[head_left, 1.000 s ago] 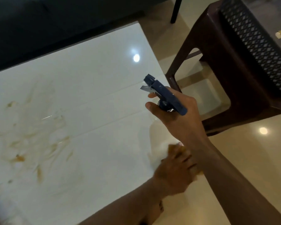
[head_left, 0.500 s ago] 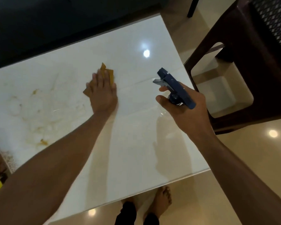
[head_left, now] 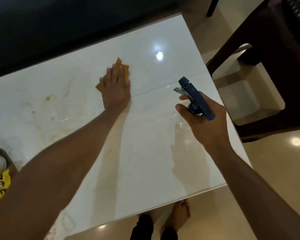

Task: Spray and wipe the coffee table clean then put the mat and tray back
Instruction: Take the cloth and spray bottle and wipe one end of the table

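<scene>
Left hand [head_left: 115, 89] flat on cloth [head_left: 125, 71]

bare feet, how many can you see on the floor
2: one bare foot just below the white glossy table's near edge; the other foot left of it, mostly hidden under the table edge.

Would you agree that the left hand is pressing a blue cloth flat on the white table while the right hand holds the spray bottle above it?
Not quite: the head view shows the cloth is yellow-orange, not blue. The left hand does press it flat on the white table, and the right hand holds the spray bottle above it.
</scene>
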